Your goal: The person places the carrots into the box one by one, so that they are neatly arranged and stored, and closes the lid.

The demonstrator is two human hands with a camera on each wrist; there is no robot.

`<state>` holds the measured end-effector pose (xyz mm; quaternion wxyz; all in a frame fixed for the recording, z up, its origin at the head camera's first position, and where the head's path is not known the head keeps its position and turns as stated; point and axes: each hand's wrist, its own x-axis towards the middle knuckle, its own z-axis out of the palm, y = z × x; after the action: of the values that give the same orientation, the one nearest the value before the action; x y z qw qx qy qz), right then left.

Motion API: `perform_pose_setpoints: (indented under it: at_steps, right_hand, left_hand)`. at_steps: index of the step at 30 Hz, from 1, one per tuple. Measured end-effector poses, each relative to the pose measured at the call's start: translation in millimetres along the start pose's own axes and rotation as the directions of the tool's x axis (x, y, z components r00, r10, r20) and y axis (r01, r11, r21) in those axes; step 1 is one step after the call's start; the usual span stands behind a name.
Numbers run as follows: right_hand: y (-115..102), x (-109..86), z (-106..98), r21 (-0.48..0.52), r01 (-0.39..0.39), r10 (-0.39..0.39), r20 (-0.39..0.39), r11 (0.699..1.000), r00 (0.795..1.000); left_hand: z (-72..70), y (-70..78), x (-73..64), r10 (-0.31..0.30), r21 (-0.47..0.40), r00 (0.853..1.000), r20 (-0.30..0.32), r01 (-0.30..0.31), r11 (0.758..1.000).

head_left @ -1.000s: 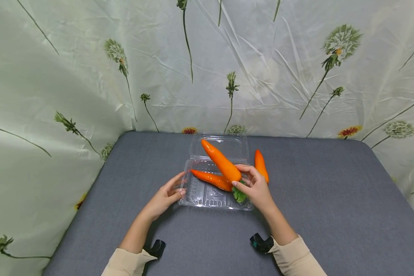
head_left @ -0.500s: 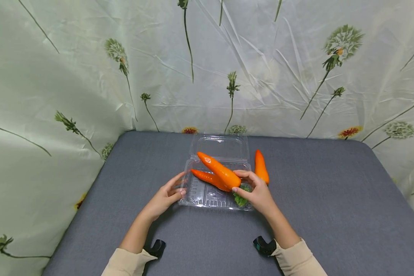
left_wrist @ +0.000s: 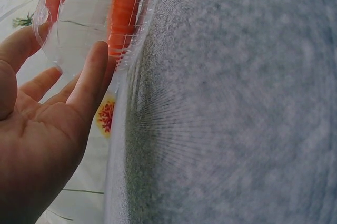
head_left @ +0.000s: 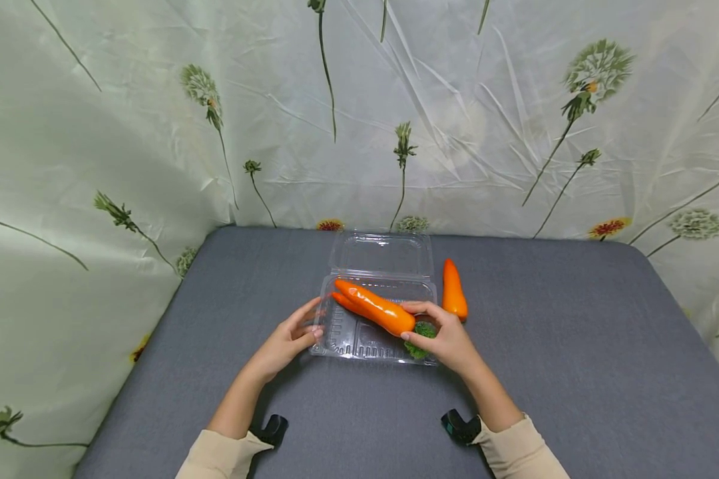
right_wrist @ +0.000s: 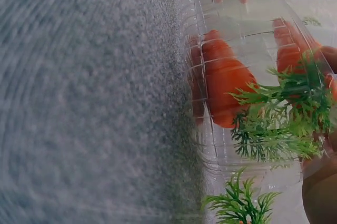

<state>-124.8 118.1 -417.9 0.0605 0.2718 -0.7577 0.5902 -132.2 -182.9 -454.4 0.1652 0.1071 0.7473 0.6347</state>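
A clear plastic clamshell box sits in front of me, its hinged lid laid back. My left hand touches the box's left side with fingers spread and nearly straight. With thumb and fingers, my right hand pinches the thick end of an orange carrot over the box, its tip pointing left. A second carrot lies in the box, mostly hidden under the held one. Green leafy tops show by the right hand in the right wrist view.
A third carrot lies on the grey padded table, right of the box. Low in the right wrist view, another leafy top shows outside the box wall. A flower-patterned curtain hangs behind the table.
My right hand has lowered the held carrot into the box area, its tip dropping until it nearly lines up with the carrot beneath. The left hand has stayed at the box's side.
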Motion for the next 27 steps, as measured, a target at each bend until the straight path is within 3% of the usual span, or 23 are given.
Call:
perform_pose_setpoints:
  at_steps: [7,11,19,27]
  right_hand:
    - [0,1.6,-2,0.0,-0.038,0.038,0.064,0.999,0.997]
    - [13,0.6,-3,-0.02,-0.058,0.059,0.098,0.998,0.993]
    - [25,-1.1,-3,-0.156,-0.087,0.113,0.167,0.984,0.979]
    - [25,-1.1,-2,-0.213,-0.062,0.106,0.201,0.975,0.974]
  left_hand:
    - [0.5,0.9,0.4,-0.014,0.008,1.0,-0.014,0.014,1.0]
    - [1.3,2.2,0.4,-0.018,0.009,1.0,-0.017,0.018,1.0]
    - [1.6,1.5,0.9,-0.018,0.01,1.0,-0.015,0.018,1.0]
    - [0.4,0.7,0.2,-0.02,0.01,1.0,-0.01,0.02,1.0]
